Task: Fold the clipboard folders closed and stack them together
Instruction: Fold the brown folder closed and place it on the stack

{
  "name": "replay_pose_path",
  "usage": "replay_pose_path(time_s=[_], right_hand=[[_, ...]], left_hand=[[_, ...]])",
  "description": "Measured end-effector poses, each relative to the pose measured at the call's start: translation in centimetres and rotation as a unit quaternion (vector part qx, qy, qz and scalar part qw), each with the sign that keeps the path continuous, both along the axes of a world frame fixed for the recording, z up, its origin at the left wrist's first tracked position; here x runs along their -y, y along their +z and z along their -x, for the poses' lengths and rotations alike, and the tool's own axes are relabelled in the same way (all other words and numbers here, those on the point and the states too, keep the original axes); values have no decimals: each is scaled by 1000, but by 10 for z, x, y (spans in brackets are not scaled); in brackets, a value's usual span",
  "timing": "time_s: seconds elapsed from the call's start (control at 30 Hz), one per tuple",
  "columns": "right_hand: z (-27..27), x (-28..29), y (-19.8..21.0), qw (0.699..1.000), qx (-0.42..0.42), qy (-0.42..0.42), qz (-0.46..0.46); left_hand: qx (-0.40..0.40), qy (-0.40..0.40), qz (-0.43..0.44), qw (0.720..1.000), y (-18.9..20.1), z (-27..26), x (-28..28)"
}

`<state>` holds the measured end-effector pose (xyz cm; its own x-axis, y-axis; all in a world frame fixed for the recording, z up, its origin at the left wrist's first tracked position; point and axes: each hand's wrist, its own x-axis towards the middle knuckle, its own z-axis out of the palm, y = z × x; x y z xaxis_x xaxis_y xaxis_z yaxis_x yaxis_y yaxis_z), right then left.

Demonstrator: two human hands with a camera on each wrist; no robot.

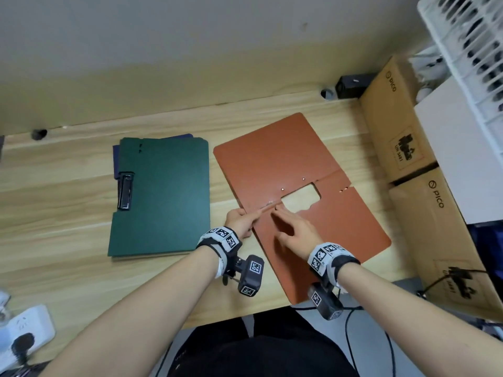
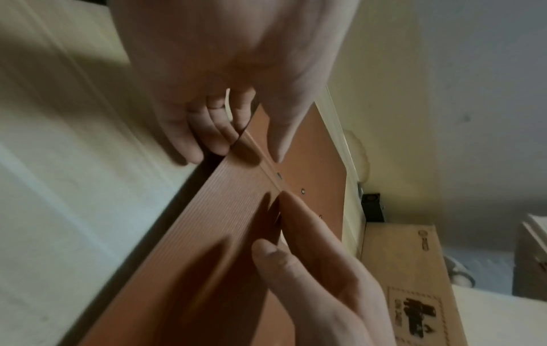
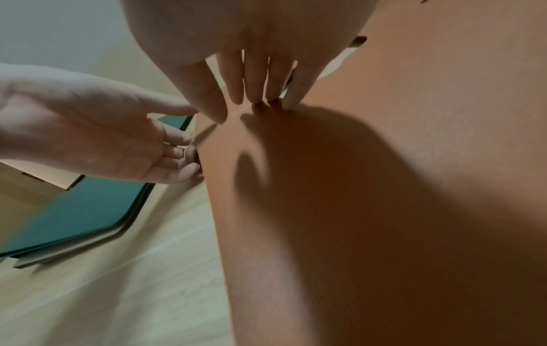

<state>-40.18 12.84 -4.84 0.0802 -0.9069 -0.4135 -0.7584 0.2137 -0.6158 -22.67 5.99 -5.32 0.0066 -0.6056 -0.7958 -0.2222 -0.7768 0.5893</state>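
An orange clipboard folder (image 1: 272,159) lies opened flat on the wooden table (image 1: 54,186), outer side up, with a cut-out window at its crease. My left hand (image 1: 242,217) pinches the folder's left edge at the crease, thumb on top and fingers curled at the edge (image 2: 207,140). The straight fingers of my right hand (image 1: 291,227) press on the crease (image 3: 257,93) just right of the left hand. To the left, a closed green folder (image 1: 163,197) with a black clip (image 1: 125,190) rests on a dark blue folder (image 1: 116,159).
Two brown cardboard boxes (image 1: 394,131) stand along the table's right side, close to the orange folder. A small black device (image 1: 351,85) sits at the back edge. At the near left corner lies a white power strip (image 1: 24,330). A wall runs behind the table.
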Motion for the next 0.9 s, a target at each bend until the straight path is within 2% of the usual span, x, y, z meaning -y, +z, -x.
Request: replay_pose_path(time_s=[0.1, 0.2, 0.4, 0.53, 0.63, 0.73, 0.9], right_hand=[[6, 15, 11, 999, -7, 1, 35], [8, 38, 30, 997, -28, 2, 71], [6, 92, 96, 985, -48, 30, 163], [-2, 139, 151, 968, -57, 57, 237], [-13, 169, 199, 938, -85, 70, 328], [-25, 192, 242, 886, -141, 105, 428], [-39, 209, 289, 811, -279, 215, 468]], left_hand=[[41, -23, 57, 997, 12, -3, 12], [76, -43, 121, 989, 41, -9, 29], [92, -79, 232, 965, 127, -33, 80], [135, -139, 296, 935, 182, -53, 113], [148, -174, 347, 910, 225, -62, 125], [180, -206, 389, 880, 253, -69, 130], [208, -249, 443, 836, 281, -73, 126]])
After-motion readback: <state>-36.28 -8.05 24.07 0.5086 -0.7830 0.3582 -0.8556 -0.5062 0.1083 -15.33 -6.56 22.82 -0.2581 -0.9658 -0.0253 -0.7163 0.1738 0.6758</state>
